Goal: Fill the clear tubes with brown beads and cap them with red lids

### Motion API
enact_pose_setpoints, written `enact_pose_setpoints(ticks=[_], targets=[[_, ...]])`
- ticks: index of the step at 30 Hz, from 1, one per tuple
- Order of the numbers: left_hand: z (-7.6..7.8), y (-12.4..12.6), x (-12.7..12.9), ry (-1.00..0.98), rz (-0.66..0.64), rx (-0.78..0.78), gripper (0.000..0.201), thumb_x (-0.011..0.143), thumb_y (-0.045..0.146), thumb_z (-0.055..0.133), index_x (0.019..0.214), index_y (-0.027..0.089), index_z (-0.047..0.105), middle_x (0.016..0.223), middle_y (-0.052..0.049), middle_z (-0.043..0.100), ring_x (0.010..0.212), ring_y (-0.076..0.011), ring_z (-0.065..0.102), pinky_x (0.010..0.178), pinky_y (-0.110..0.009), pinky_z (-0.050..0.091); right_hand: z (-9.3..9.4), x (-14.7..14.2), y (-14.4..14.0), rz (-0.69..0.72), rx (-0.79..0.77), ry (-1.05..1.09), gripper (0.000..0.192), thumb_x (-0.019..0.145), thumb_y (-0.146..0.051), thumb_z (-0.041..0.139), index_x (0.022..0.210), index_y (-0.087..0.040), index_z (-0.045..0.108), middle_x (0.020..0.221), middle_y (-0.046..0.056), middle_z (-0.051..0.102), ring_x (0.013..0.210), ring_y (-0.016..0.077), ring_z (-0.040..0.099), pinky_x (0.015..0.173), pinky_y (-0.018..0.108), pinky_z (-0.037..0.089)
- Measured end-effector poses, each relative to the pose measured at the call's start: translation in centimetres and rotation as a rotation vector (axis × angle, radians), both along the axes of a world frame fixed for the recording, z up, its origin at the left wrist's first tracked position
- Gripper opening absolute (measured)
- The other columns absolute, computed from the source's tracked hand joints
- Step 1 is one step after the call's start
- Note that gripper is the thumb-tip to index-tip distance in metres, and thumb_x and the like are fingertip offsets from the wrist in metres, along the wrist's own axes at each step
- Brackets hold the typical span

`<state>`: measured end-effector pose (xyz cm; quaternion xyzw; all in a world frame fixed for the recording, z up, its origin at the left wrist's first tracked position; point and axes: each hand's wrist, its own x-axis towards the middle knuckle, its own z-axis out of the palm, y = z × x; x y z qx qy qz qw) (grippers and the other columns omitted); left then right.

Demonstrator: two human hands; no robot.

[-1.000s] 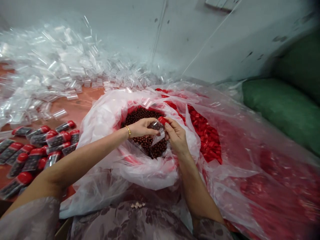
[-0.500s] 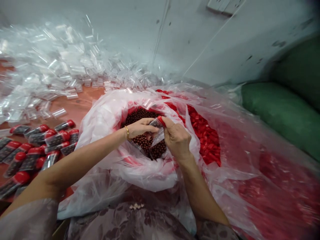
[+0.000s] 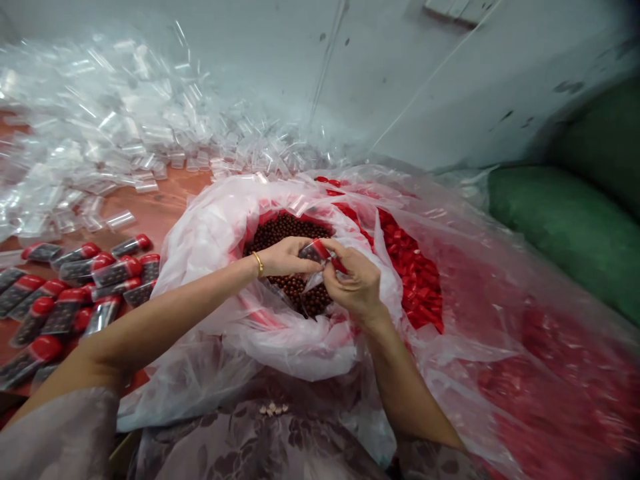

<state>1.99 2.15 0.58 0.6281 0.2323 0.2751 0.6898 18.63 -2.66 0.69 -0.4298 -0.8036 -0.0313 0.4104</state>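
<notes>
Small clear tube (image 3: 314, 251) sits pinched between both hands over the bag of dark beads (image 3: 280, 233), long axis roughly left-right, red cap (image 3: 323, 251) end toward the right hand (image 3: 353, 283). Left hand (image 3: 285, 257) grips the body, right hand's fingers are closed on the cap. Bag rim (image 3: 210, 233) close all around; finished capped tubes (image 3: 75, 287) lie well left on the surface (image 3: 160, 210), loose red caps (image 3: 410, 267) just right.

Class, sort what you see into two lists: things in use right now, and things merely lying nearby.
In use: left hand; right hand; small clear red-capped tube; bag of brown beads.
Lying nearby: loose red caps; filled capped tubes; empty clear tubes; green sack.
</notes>
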Motion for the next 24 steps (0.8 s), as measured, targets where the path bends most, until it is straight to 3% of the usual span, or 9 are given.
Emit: enact_pose_setpoints(ticks=[3, 6, 8, 11, 14, 16, 19, 24], targets=[[0.1, 0.0, 0.0, 0.109, -0.032, 0.092, 0.019, 0.065, 0.024, 0.063, 0.073, 0.015, 0.049, 0.057, 0.006, 0.049, 0.05, -0.0061, 0.045, 0.051, -0.02, 0.034, 0.0, 0.3, 0.3, 0.043, -0.176, 0.293, 0.042, 0.07, -0.012, 0.053, 0.108, -0.025, 0.065, 0.093, 0.001, 0.071, 0.054, 0.011, 0.054, 0.056, 0.028, 0.048], [0.2, -0.1, 0.2, 0.285, -0.045, 0.264, 0.013, 0.062, 0.019, 0.061, 0.069, 0.015, 0.051, 0.057, 0.007, 0.047, 0.051, -0.0058, 0.042, 0.05, -0.019, 0.031, -0.2, -0.7, 1.4, 0.074, -0.305, 0.656, 0.026, 0.08, -0.027, 0.049, 0.099, -0.023, 0.066, 0.093, 0.002, 0.069, 0.048, 0.0077, 0.043, 0.049, 0.025, 0.041], [0.3, -0.2, 0.3, 0.416, -0.058, 0.4, 0.015, 0.063, 0.024, 0.064, 0.065, 0.015, 0.052, 0.054, 0.007, 0.045, 0.049, -0.0057, 0.039, 0.049, -0.019, 0.029, -0.3, -1.8, 2.5, 0.073, -0.424, 0.79, 0.035, 0.087, -0.042, 0.04, 0.103, -0.023, 0.064, 0.098, 0.004, 0.068, 0.05, 0.0082, 0.045, 0.049, 0.025, 0.04], [0.4, -0.6, 0.4, 0.573, -0.037, 0.624, 0.021, 0.067, 0.033, 0.064, 0.065, 0.014, 0.056, 0.053, 0.005, 0.048, 0.048, -0.0069, 0.04, 0.049, -0.02, 0.031, -0.2, -3.2, 3.7, 0.117, -0.721, 0.803, 0.057, 0.09, -0.057, 0.019, 0.125, -0.026, 0.053, 0.113, 0.005, 0.064, 0.072, 0.0124, 0.058, 0.065, 0.027, 0.047], [0.0, -1.0, 0.4, 0.689, -0.017, 0.835, 0.019, 0.069, 0.031, 0.06, 0.074, 0.013, 0.063, 0.063, -0.001, 0.06, 0.054, -0.0108, 0.05, 0.054, -0.021, 0.036, -0.7, -3.6, 3.9, 0.129, -0.941, 0.715, 0.067, 0.089, -0.063, 0.01, 0.139, -0.029, 0.039, 0.128, 0.004, 0.057, 0.103, 0.017, 0.058, 0.09, 0.034, 0.044], [-0.4, -1.2, 0.4, 0.775, -0.042, 0.94, 0.023, 0.069, 0.032, 0.06, 0.08, 0.012, 0.066, 0.068, -0.006, 0.065, 0.059, -0.015, 0.056, 0.056, -0.024, 0.039, -1.3, -3.4, 3.6, 0.128, -0.932, 0.633, 0.069, 0.087, -0.067, 0.017, 0.141, -0.03, 0.038, 0.132, 0.004, 0.054, 0.114, 0.0188, 0.053, 0.1, 0.038, 0.038], [-0.8, -1.3, 0.5, 0.869, -0.065, 1.019, 0.026, 0.07, 0.032, 0.059, 0.083, 0.012, 0.068, 0.072, -0.01, 0.068, 0.065, -0.02, 0.062, 0.058, -0.026, 0.042, -2.1, -3.3, 3.1, 0.14, -0.753, 0.579, 0.066, 0.085, -0.069, 0.029, 0.135, -0.029, 0.047, 0.129, 0.003, 0.056, 0.116, 0.0195, 0.051, 0.105, 0.039, 0.033], [0.3, -1.3, 1.4, 0.832, 0.079, 0.984, 0.024, 0.075, 0.037, 0.057, 0.079, 0.015, 0.066, 0.07, -0.005, 0.068, 0.063, -0.0168, 0.062, 0.057, -0.024, 0.042, -0.6, -3.2, 3.1, 0.117, -0.534, 0.816, 0.07, 0.09, -0.063, 0.01, 0.111, -0.022, 0.063, 0.11, 0.006, 0.066, 0.096, 0.0174, 0.061, 0.085, 0.034, 0.046]])
